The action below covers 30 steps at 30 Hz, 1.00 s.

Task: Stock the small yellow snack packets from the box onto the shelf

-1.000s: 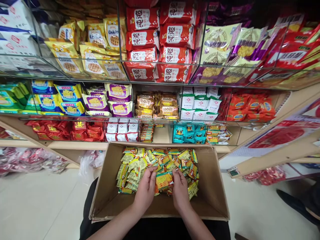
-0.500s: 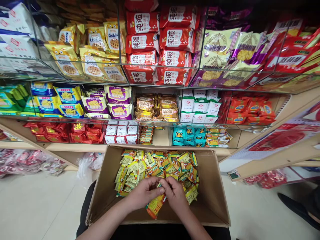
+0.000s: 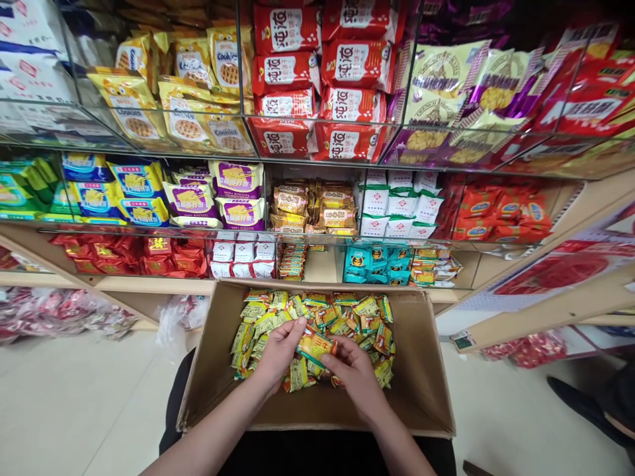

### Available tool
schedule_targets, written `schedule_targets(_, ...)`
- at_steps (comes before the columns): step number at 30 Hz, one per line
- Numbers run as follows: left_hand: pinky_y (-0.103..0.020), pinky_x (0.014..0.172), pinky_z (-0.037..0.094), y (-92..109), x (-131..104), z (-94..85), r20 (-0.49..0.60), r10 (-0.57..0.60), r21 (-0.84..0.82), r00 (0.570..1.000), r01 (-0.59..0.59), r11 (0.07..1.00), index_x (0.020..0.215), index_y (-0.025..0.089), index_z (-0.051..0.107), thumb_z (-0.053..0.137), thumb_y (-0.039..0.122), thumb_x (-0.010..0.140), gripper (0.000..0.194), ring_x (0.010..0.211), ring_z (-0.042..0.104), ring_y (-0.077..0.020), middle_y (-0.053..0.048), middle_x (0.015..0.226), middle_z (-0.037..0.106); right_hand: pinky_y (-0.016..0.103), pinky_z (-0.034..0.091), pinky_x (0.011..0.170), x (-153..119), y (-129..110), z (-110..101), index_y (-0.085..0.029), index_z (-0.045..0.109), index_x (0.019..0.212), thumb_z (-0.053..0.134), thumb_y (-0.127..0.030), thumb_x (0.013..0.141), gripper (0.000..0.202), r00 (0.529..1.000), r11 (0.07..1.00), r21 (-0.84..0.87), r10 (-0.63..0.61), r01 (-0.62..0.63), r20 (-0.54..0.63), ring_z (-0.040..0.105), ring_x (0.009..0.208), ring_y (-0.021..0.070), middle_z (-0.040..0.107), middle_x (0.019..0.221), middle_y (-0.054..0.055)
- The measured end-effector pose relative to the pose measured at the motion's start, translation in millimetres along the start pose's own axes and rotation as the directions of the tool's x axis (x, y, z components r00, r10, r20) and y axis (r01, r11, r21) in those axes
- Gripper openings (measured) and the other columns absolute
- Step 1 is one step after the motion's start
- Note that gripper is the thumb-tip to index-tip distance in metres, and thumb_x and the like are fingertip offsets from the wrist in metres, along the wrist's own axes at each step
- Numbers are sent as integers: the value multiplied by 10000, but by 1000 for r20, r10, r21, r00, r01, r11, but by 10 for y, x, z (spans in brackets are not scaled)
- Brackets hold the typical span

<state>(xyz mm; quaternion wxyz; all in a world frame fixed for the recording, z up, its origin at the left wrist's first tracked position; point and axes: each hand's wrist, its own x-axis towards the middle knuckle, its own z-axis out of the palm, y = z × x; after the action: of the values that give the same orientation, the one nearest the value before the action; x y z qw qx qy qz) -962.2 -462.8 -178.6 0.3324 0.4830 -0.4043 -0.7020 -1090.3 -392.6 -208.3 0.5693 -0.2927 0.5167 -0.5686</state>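
Both hands hold one small yellow-and-orange snack packet [image 3: 313,345] over an open cardboard box [image 3: 377,418]. My left hand [image 3: 280,350] pinches its left end between thumb and fingers. At the packet's right end, my right hand [image 3: 353,370] grips with the thumb on top and the fingers curled behind. Beneath the hands, many loose yellow snack packets [image 3: 255,327] of a like kind lie in a jumbled heap on the box floor. The box rests against my lap, its far edge close to the lowest shelf.
Glass-fronted shelves hold yellow cookie packs [image 3: 126,109], red biscuit packs [image 3: 285,69] and teal packets [image 3: 377,263]. Between two stacks on the bottom shelf, a bare wooden strip [image 3: 321,266] shows. Plastic bags [image 3: 173,324] lie on the floor at left. Another person's dark shoe [image 3: 588,406] is at right.
The packet has turned from hanging steeply to lying nearly level, its printed front facing up. My hands have moved apart to its two ends. The view has shifted slightly.
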Motion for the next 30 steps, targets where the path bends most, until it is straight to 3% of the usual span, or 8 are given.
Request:
schedule_targets(6,-248,542,437,-110,15,44,-38,72,-110,997,-75,991,743,167,614,550,484,685,328,541,545,-139,0,594,607,235,450,516,-7,70,88,-194,614,853,502,-442,754,290,997,996,93,-3,10,-80,557,672,153,604,772,28)
schedule_targets(12,-265,627,433,-115,-16,-62,-70,314,269,947,-285,920,758,165,614,420,447,790,343,656,537,-154,-23,662,595,258,467,587,-23,29,45,-209,544,1000,575,-371,718,326,997,989,-145,-12,23,76,540,731,157,584,825,24)
schedule_targets(14,-286,706,428,42,-19,-223,19,479,469,878,-431,771,840,179,614,375,392,824,320,760,538,-167,-40,777,601,255,448,593,5,-100,-19,-192,544,1001,554,-345,740,303,989,936,-322,-116,139,90,532,688,149,587,778,26)
schedule_targets(16,-313,822,388,295,27,-445,154,660,670,735,-569,477,923,198,602,389,336,824,272,904,509,-184,-54,921,581,257,432,598,83,-305,-84,-194,539,1021,543,-325,750,301,959,818,-508,-275,271,69,524,663,146,590,785,31)
schedule_targets(19,-356,885,327,723,231,-797,264,769,879,582,-473,56,982,188,588,403,328,816,285,995,455,-216,-75,994,551,265,417,616,329,-671,-121,-206,533,1019,513,-316,767,276,860,562,-725,-504,399,82,528,670,153,591,840,40)
schedule_targets(21,-369,857,324,936,422,-972,235,757,956,609,-286,-67,985,170,581,360,353,834,325,975,454,-232,-90,1008,548,275,406,641,591,-865,-82,-195,530,1012,487,-291,780,254,821,384,-821,-545,423,169,540,718,173,592,845,53)
schedule_targets(24,-320,791,351,1062,674,-1108,198,661,980,724,-164,-114,880,130,593,260,362,870,406,857,496,-199,-84,863,592,285,389,640,1109,-990,35,-169,558,953,526,-198,742,215,881,225,-919,-426,323,205,556,729,200,602,764,65)
schedule_targets(30,-263,630,366,952,797,-1168,139,575,990,806,-133,-53,644,166,570,178,401,873,511,645,542,-165,-56,615,586,297,438,666,2109,-859,251,-119,579,798,566,-278,765,163,929,306,-936,-365,174,53,572,700,141,599,740,36)
